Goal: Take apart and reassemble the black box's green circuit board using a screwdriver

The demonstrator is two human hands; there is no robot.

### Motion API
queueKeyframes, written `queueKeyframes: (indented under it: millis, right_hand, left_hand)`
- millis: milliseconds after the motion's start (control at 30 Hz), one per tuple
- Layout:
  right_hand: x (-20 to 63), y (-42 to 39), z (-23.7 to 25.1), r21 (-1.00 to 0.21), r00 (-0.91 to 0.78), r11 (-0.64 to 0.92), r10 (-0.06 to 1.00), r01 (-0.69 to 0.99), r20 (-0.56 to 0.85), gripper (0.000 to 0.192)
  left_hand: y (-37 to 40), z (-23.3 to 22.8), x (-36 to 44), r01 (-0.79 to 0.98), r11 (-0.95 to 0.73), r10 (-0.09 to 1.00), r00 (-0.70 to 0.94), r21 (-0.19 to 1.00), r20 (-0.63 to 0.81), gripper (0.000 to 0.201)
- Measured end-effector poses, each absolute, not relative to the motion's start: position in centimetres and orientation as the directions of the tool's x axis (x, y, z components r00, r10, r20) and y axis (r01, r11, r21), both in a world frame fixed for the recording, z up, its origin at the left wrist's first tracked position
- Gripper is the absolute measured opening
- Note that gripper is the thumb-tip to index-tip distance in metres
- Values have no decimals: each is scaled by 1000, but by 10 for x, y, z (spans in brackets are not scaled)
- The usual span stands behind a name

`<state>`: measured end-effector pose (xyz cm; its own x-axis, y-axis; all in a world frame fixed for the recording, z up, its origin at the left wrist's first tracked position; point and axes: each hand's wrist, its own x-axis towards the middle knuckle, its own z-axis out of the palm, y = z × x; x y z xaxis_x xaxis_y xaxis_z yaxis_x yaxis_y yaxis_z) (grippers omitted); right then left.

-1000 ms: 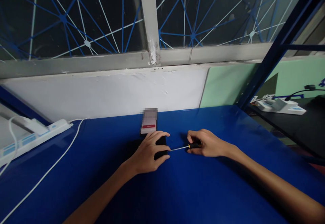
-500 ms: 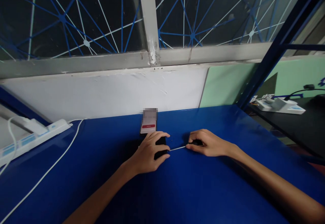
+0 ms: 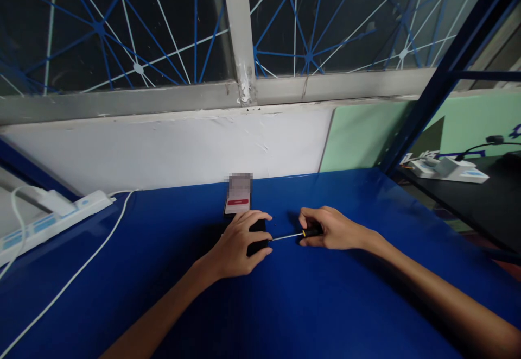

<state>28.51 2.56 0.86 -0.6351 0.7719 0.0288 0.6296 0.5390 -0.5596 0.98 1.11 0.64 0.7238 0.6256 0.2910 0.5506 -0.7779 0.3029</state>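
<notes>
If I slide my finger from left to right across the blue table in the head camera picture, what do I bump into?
White power strip → white cable → left hand resting on a small black object → thin metal screwdriver shaft → right hand gripping the black-and-yellow screwdriver handle.

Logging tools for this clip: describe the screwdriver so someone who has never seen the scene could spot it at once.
On the blue table below the window, look at its middle, where two hands meet. The screwdriver lies nearly level between them: the right hand grips its black handle and the thin silver shaft points at the black device under the left hand. A yellow band at the handle's front marks it out.
</notes>
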Motion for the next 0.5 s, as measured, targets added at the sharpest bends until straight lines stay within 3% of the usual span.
queueKeyframes:
  millis: [433, 500]
  right_hand:
    - [296, 32, 17, -561, -602, 530, 795, 636, 69, 29]
    - [302, 36, 19, -553, -570, 516, 817, 654, 89, 30]
  left_hand:
    - [10, -4, 25, 644, -664, 746, 538, 380, 392, 9]
    - [11, -5, 26, 664, -651, 753, 508, 367, 417, 19]
